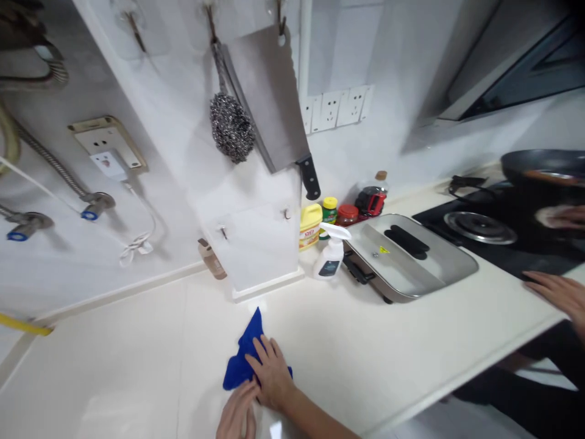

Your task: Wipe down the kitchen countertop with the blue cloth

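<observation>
A crumpled blue cloth (244,360) lies on the cream countertop (365,353) near its front edge. My right hand (273,373) rests palm down on the cloth's near right part, fingers slightly spread, with the forearm running off to the lower right. My left hand (238,414) sits just beside it at the bottom of the frame, partly cut off. Its fingertips are at the cloth's near edge, tucked against the right hand.
A white spray bottle (331,255), a yellow bottle (310,227), jars and a steel electric griddle (409,256) stand behind the cloth. A cleaver (269,100) and steel scrubber (231,125) hang on the wall. Another person's hands (561,294) are at the stove (484,231) on the right.
</observation>
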### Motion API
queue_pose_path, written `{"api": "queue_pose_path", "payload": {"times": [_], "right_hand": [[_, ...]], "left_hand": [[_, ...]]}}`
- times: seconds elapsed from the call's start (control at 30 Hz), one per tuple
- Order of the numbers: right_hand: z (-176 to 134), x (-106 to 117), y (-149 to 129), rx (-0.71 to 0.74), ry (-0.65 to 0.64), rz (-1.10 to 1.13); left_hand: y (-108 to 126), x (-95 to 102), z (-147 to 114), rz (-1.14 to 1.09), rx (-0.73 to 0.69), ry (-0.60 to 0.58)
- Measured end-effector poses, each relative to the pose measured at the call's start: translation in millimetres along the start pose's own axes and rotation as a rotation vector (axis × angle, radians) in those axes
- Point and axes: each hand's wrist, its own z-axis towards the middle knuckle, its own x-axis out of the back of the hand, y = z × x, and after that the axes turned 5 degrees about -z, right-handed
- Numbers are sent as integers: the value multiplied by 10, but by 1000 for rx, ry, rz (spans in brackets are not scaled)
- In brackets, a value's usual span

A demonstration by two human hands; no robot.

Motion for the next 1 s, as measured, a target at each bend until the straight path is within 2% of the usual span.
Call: {"api": "queue_pose_path", "payload": {"times": [0.1,0.17,0.27,0.37,0.47,0.6,0.67,0.73,0.83,0.9,1.0], "right_hand": [[-395,38,43,6,17,1],[-631,58,107,-32,60,-22],[-924,64,217,-95,138,-44],[-1203,32,325,-110,224,-23],[-1554,-54,428,-214,403,60],[-2019,-213,597,-544,751,256],[-2132,-281,677,-632,850,290],[-2130,-340,734,-593,866,280],[-1972,-433,790,-422,784,223],[-1832,-504,834,-301,708,143],[-1642,-595,906,-146,617,18]], "left_hand": [[39,-118,340,-36,-32,-121],[60,-284,443,-25,-52,-208],[84,-568,427,24,-193,-296],[176,-726,362,87,-289,-310],[344,-734,362,95,-270,-343],[495,-706,387,36,-228,-382],[480,-692,360,-2,-200,-371],[398,-642,306,-38,-161,-345],[153,-437,223,-39,-89,-275],[-95,-197,196,8,-18,-212],[-573,290,189,150,159,-108]]}}
